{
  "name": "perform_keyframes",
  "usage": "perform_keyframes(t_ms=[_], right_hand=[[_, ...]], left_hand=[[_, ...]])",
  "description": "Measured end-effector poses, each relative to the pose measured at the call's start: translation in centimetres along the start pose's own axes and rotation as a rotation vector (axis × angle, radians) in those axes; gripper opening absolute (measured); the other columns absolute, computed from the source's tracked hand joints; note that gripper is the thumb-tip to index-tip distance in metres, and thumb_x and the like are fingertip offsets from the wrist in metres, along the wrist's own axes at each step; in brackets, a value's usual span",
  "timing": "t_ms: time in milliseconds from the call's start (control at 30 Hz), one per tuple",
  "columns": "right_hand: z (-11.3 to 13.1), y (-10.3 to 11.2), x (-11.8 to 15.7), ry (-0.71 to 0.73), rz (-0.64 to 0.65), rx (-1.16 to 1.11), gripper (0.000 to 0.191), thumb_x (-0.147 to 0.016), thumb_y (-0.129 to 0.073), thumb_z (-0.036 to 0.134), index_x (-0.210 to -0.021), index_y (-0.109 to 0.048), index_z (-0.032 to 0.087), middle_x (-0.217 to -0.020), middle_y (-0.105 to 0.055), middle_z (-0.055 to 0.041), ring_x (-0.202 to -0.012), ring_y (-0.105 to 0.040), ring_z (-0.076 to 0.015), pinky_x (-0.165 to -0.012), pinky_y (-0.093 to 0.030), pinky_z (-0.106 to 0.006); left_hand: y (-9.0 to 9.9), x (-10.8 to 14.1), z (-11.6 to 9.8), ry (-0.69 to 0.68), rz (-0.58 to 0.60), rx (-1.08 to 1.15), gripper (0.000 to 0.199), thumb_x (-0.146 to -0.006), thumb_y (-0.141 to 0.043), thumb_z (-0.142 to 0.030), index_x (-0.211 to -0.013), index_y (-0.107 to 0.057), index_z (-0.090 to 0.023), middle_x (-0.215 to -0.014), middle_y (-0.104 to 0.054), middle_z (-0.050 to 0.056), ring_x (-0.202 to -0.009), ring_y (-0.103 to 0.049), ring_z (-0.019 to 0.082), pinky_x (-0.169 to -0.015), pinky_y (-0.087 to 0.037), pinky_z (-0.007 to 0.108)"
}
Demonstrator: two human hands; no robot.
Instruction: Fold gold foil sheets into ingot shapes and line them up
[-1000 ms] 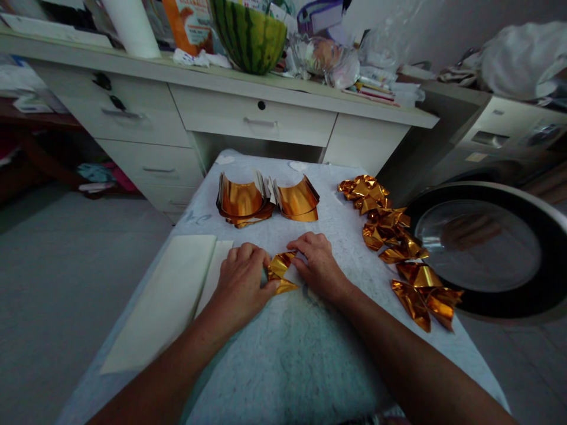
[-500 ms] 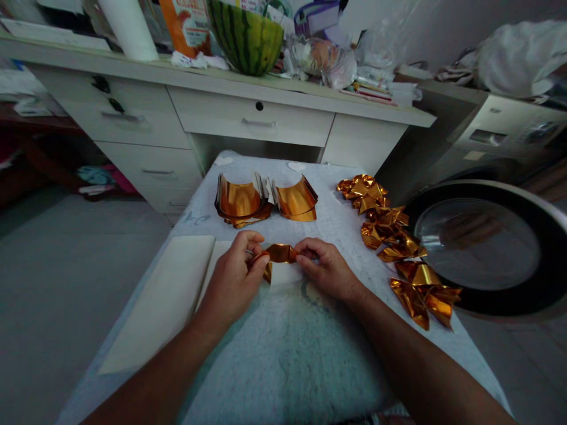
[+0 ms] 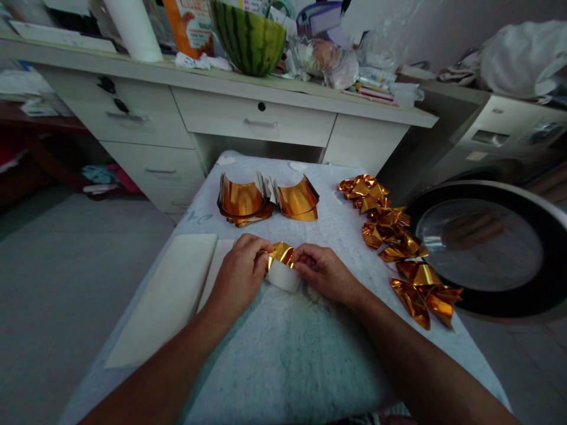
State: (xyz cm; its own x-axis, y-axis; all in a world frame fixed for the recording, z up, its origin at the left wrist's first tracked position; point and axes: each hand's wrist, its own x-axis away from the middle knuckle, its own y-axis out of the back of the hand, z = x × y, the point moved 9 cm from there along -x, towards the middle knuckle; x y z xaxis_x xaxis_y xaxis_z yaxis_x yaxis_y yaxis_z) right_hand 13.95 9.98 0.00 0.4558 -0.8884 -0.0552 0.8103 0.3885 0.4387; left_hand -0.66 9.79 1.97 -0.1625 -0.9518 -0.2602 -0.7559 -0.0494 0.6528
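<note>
Between my two hands a sheet of gold foil paper (image 3: 282, 252) is bent, its white backing curling toward me. My left hand (image 3: 243, 268) pinches the sheet's left side between thumb and fingers. At the right edge, my right hand (image 3: 322, 268) pinches it as well. Just beyond my hands lie two stacks of curved gold foil sheets, a left stack (image 3: 241, 199) and a right stack (image 3: 297, 199). Several folded gold foil pieces (image 3: 385, 224) run in a row down the table's right side.
A cloth-covered table (image 3: 283, 366) is under my hands, with a large cream folder or sheet (image 3: 170, 295) on its left. Behind stands a white desk (image 3: 252, 112) bearing a cut watermelon (image 3: 250, 38). At right, a washing machine's round door (image 3: 482, 248) hangs open beside the table.
The foil sheet has been bent and turned between my hands, so more gold shows and the white side curls downward. Both hands keep their pinch and have barely shifted.
</note>
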Motion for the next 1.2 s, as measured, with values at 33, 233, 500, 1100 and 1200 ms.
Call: perform_keyframes(t_ms=[33, 233, 500, 1100, 1200], right_hand=[[0.1, 0.0, 0.0, -0.002, 0.007, 0.043, 0.009, -0.084, -0.055, 0.011, -0.084, -0.06, 0.018, -0.071, -0.055, 0.0035, -0.063, -0.049, -0.0095, -0.059, -0.038, -0.021], [1.1, -0.3, 0.3, 0.023, 0.052, 0.279, 0.014, -0.082, -0.054, 0.005, -0.082, -0.061, 0.018, -0.069, -0.055, 0.0041, -0.064, -0.049, -0.0099, -0.063, -0.035, -0.022], [1.7, -1.1, 0.6, 0.045, 0.084, 0.508, 0.02, -0.079, -0.052, 0.0, -0.08, -0.06, 0.017, -0.076, -0.06, -0.0005, -0.075, -0.053, -0.0149, -0.075, -0.039, -0.028], [2.4, -1.6, 2.2, 0.179, 0.189, 0.553, 0.032, -0.073, -0.074, 0.027, -0.1, -0.06, 0.017, -0.103, -0.057, -0.0078, -0.094, -0.048, -0.0235, -0.085, -0.04, -0.038], [2.4, -1.9, 2.3, 0.154, 0.171, 0.624, 0.039, -0.072, -0.074, 0.041, -0.1, -0.058, 0.018, -0.105, -0.055, -0.0081, -0.094, -0.047, -0.0243, -0.084, -0.039, -0.039]], left_hand=[[-0.2, 0.0, -0.1, -0.02, 0.004, -0.02, 0.018, -0.086, -0.048, -0.011, -0.089, -0.063, -0.018, -0.095, -0.059, 0.004, -0.093, -0.059, 0.02, -0.084, -0.047, 0.034], [-1.4, 0.1, -0.1, -0.062, 0.043, -0.145, 0.021, -0.088, -0.046, -0.007, -0.092, -0.063, -0.018, -0.096, -0.057, 0.004, -0.09, -0.059, 0.019, -0.081, -0.048, 0.033], [-2.6, 0.1, -0.3, -0.139, 0.119, -0.366, 0.015, -0.089, -0.054, -0.01, -0.087, -0.067, -0.017, -0.095, -0.059, 0.007, -0.091, -0.055, 0.024, -0.082, -0.048, 0.038], [-3.8, 1.1, -1.3, -0.194, 0.318, -0.26, 0.026, -0.091, -0.044, -0.009, -0.104, -0.063, -0.02, -0.098, -0.059, 0.005, -0.094, -0.055, 0.022, -0.086, -0.048, 0.038], [-3.6, 1.1, -1.3, -0.179, 0.328, -0.192, 0.025, -0.088, -0.044, -0.007, -0.096, -0.063, -0.021, -0.099, -0.057, 0.005, -0.096, -0.054, 0.022, -0.087, -0.047, 0.038]])
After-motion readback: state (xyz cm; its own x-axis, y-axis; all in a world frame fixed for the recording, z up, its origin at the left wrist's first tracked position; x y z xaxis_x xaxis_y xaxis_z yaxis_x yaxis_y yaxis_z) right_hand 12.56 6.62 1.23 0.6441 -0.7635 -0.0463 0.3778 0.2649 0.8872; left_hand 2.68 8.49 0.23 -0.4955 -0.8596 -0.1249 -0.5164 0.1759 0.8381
